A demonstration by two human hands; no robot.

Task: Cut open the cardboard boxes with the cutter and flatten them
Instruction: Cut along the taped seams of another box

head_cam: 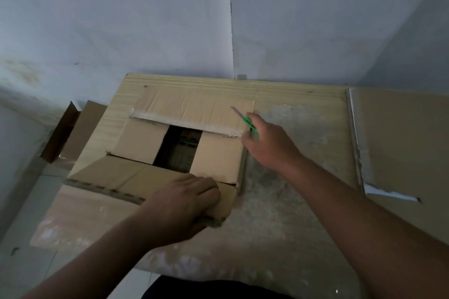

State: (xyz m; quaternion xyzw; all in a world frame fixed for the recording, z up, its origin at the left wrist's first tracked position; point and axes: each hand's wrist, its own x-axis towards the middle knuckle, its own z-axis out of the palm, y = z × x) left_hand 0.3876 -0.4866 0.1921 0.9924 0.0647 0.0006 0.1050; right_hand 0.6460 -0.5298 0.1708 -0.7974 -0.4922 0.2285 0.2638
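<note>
Closest to the wearer, the left hand grips the near flap of the cardboard box at the flap's right end, its fingers curled over the flap's top face and its edge. This flap is folded outward toward the wearer and carries a dark, ragged strip along its free edge. The box stands on a pale wooden table whose surface is blotched with whitish marks to the right of the box. The box is plain brown corrugated board with all its top flaps loosened. Its two short inner flaps lie roughly level, leaving a dark rectangular gap between them. Some printed matter shows inside the gap, but it is too dim to read, and no writing is legible on the box itself. At the box's far right corner the right hand is closed around a green cutter, its thin blade extended and pointing away and to the left over the far flap. That flap is folded back, creased, with clear tape along its inner edge. To the right of the box, flattened cardboard with a torn white edge lies on the table. To the left of the box and below table level sits another open carton. Beyond the box rises a grey-white wall.
</note>
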